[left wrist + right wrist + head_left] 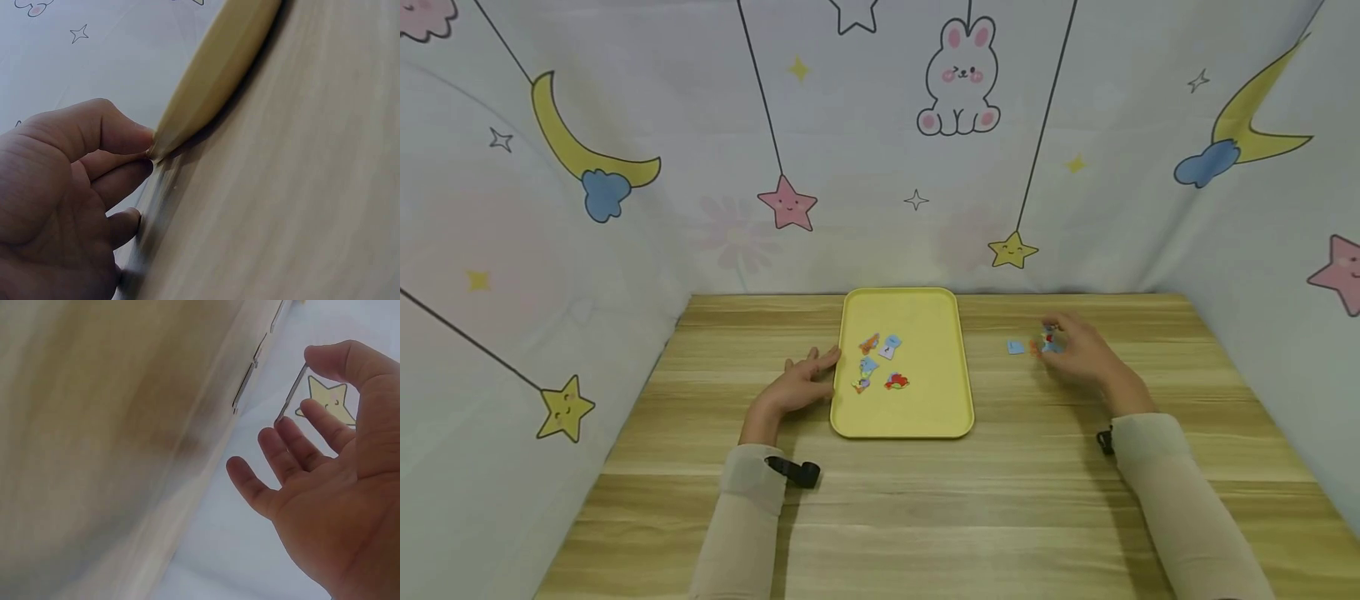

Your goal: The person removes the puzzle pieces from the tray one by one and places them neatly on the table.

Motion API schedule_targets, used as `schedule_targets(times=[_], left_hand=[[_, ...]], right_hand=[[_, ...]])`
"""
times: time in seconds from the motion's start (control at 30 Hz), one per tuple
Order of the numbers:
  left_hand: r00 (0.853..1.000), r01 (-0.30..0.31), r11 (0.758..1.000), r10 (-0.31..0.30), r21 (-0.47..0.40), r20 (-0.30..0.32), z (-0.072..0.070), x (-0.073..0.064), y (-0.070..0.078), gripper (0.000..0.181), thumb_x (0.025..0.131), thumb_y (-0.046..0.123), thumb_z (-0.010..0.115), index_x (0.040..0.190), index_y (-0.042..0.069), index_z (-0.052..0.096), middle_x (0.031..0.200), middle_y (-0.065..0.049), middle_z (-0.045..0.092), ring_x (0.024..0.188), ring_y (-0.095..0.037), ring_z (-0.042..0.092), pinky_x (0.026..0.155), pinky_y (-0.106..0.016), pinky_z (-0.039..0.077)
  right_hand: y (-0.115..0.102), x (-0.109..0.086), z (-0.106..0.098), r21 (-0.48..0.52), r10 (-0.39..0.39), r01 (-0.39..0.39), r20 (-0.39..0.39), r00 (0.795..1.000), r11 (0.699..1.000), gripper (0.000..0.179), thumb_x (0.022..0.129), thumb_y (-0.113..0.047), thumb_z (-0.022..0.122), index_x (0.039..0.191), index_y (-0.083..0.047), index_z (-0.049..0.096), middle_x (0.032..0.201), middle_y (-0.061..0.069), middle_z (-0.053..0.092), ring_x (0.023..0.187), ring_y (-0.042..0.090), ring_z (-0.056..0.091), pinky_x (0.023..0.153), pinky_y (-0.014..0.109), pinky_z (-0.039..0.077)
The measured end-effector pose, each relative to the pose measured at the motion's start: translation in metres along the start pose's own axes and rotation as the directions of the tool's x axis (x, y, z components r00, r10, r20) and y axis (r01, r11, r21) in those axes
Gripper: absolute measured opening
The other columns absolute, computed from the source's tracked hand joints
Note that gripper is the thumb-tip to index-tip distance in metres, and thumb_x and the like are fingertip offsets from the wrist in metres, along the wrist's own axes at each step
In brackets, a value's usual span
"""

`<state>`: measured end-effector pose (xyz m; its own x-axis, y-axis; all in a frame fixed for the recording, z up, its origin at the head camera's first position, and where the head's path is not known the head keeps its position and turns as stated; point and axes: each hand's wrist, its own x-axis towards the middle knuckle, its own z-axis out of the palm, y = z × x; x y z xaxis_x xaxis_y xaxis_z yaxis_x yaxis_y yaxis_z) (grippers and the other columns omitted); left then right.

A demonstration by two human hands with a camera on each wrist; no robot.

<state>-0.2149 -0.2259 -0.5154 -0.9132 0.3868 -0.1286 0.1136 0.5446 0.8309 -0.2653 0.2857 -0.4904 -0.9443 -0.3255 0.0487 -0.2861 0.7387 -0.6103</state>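
Note:
My right hand [1078, 354] pinches a thin flat picture piece [292, 394] by its edges between thumb and fingertips. Red and blue show on this piece in the head view. On the table just left of that hand lie a small blue square piece [1015, 347] and an orange piece [1034, 347], the latter partly hidden. My left hand [796, 383] touches the left rim of a yellow tray [925, 417], thumb and fingers spread along the edge. In the tray are a red piece [897, 382], an orange piece [869, 343] and several other small colourful pieces.
The wood-grain table [880, 517] meets a white curtain [880, 242] printed with stars, moons and a rabbit at the back and both sides. A black strap [793, 471] sits on the left wrist, over the sleeve.

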Motion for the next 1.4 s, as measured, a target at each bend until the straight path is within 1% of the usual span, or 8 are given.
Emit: schedule_targets(times=[0.1, 0.2, 0.37, 0.63, 0.9, 1.13, 1.4], left_hand=[[1.0, 0.0, 1.0, 0.0, 0.0, 0.001, 0.0, 0.0, 0.0, 0.075, 0.096, 0.01, 0.064, 0.164, 0.003, 0.032, 0.172, -0.014, 0.023, 0.162, -0.039, -0.003, 0.12, -0.061, -0.025], [1.0, 0.001, 1.0, -0.001, -0.002, 0.002, 0.0, 0.0, -0.001, 0.076, 0.096, 0.01, 0.064, 0.164, 0.003, 0.032, 0.172, -0.013, 0.023, 0.162, -0.039, -0.004, 0.12, -0.061, -0.025], [1.0, 0.009, 1.0, -0.009, -0.007, -0.002, 0.0, 0.0, -0.001, 0.076, 0.095, 0.009, 0.065, 0.164, 0.004, 0.032, 0.173, -0.012, 0.023, 0.162, -0.038, -0.004, 0.12, -0.062, -0.025], [1.0, 0.003, 1.0, -0.003, -0.008, 0.0, 0.0, 0.0, 0.0, 0.077, 0.094, 0.009, 0.065, 0.164, 0.003, 0.033, 0.172, -0.013, 0.024, 0.162, -0.039, -0.004, 0.12, -0.063, -0.025], [1.0, 0.004, 1.0, -0.004, -0.004, 0.003, 0.0, 0.0, 0.001, 0.076, 0.096, 0.01, 0.064, 0.164, 0.003, 0.032, 0.172, -0.014, 0.023, 0.162, -0.039, -0.004, 0.12, -0.062, -0.025], [1.0, 0.006, 1.0, -0.006, -0.004, 0.002, 0.0, 0.0, -0.001, 0.076, 0.096, 0.011, 0.065, 0.164, 0.004, 0.032, 0.172, -0.013, 0.023, 0.162, -0.038, -0.004, 0.121, -0.062, -0.024], [1.0, 0.018, 1.0, -0.018, 0.005, 0.0, 0.0, 0.0, 0.0, 0.077, 0.095, 0.011, 0.065, 0.165, 0.005, 0.032, 0.173, -0.012, 0.023, 0.162, -0.038, -0.004, 0.121, -0.062, -0.023]], right_hand=[[0.004, -0.002, -0.003, 0.001, -0.004, 0.004, 0.003, 1.0, 1.0, 0.065, 0.094, -0.008, 0.066, 0.152, 0.01, 0.043, 0.151, 0.032, 0.045, 0.139, 0.054, 0.042, 0.111, 0.071, 0.039], [0.008, -0.002, -0.005, -0.009, 0.006, -0.006, 0.005, 1.0, 1.0, 0.065, 0.094, -0.007, 0.066, 0.153, 0.01, 0.043, 0.152, 0.032, 0.044, 0.139, 0.054, 0.042, 0.113, 0.07, 0.037], [0.013, -0.004, -0.009, -0.049, -0.002, 0.002, 0.003, 1.0, 0.999, 0.064, 0.092, -0.005, 0.067, 0.15, 0.012, 0.045, 0.148, 0.033, 0.047, 0.136, 0.054, 0.044, 0.112, 0.069, 0.038], [0.022, -0.007, -0.014, -0.079, 0.015, -0.012, 0.031, 0.999, 0.997, 0.063, 0.093, -0.007, 0.067, 0.147, 0.016, 0.046, 0.145, 0.036, 0.047, 0.133, 0.056, 0.045, 0.111, 0.07, 0.038], [0.033, -0.004, -0.015, -0.114, -0.007, 0.014, 0.057, 0.998, 0.993, 0.061, 0.094, -0.007, 0.067, 0.146, 0.015, 0.047, 0.147, 0.035, 0.046, 0.135, 0.055, 0.043, 0.113, 0.069, 0.035], [0.035, -0.003, -0.013, -0.141, -0.057, 0.065, 0.061, 0.997, 0.988, 0.056, 0.089, -0.004, 0.067, 0.139, 0.017, 0.052, 0.139, 0.038, 0.053, 0.13, 0.054, 0.047, 0.11, 0.067, 0.039], [0.032, -0.003, -0.014, -0.159, -0.05, 0.062, 0.08, 0.996, 0.985, 0.059, 0.088, -0.006, 0.066, 0.141, 0.017, 0.051, 0.14, 0.039, 0.052, 0.131, 0.056, 0.046, 0.11, 0.068, 0.038]])
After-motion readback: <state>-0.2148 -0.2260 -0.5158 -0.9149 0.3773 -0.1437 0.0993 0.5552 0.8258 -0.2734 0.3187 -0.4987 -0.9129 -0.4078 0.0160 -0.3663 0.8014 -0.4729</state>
